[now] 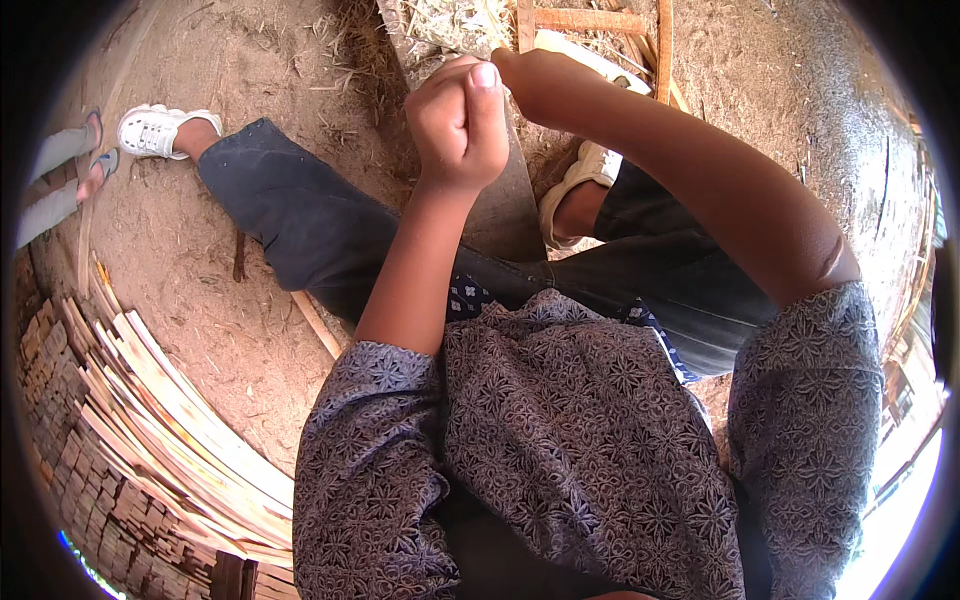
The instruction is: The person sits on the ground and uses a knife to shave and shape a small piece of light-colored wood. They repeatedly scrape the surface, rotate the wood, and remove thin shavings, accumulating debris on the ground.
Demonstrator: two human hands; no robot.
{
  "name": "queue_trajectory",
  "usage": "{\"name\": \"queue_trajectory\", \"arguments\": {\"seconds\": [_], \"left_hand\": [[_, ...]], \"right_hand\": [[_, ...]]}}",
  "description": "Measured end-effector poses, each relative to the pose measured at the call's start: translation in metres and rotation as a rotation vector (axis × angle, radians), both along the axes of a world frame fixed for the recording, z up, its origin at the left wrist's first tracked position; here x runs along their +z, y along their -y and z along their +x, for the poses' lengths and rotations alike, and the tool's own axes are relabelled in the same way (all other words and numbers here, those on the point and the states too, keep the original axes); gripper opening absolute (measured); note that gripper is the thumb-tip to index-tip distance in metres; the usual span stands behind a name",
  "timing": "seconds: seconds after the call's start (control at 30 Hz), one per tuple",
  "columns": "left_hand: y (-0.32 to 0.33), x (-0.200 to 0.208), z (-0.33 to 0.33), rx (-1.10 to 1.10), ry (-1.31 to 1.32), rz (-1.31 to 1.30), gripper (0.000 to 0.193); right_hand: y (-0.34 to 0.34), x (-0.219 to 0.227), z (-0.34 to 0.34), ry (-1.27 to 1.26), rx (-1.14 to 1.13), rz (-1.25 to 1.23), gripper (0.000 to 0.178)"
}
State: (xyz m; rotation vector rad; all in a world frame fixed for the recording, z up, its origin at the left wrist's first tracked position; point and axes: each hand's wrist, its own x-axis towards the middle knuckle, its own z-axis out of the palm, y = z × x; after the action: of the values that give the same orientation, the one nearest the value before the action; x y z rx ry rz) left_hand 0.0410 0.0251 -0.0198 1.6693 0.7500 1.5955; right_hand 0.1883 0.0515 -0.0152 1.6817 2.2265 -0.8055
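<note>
My left hand (456, 122) is closed in a fist above a long plank (505, 205), its thumb laid along the top. Right beside it, my right hand (545, 88) is bent inward at the wrist and curled. Its fingertips are mostly hidden. Whatever the hands grip is covered by them, so I cannot make it out. The plank runs away from me between my legs, and pale wood shavings (455, 22) lie heaped on its far end.
Narrow wooden strips (590, 20) lie at the far right of the plank. Long cut slats (190, 425) and stacked wood pieces (105, 495) fill the lower left. Another person's feet (95, 160) stand at the left edge. The dirt floor (230, 330) carries scattered shavings.
</note>
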Motion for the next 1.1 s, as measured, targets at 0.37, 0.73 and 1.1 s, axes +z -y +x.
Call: {"name": "queue_trajectory", "arguments": {"seconds": [0.37,0.73,1.1], "left_hand": [[0.009,0.008,0.002,0.050,-0.205,0.035,0.040],[0.007,-0.001,-0.001,0.073,-0.059,-0.007,0.042],[0.008,-0.001,-0.009,-0.042,-0.084,0.005,0.030]], "right_hand": [[0.011,0.021,-0.003,-0.025,-0.033,-0.004,0.027],[0.020,-0.015,-0.001,-0.005,-0.081,0.002,0.018],[-0.016,-0.018,0.027,-0.074,0.084,0.002,0.019]]}}
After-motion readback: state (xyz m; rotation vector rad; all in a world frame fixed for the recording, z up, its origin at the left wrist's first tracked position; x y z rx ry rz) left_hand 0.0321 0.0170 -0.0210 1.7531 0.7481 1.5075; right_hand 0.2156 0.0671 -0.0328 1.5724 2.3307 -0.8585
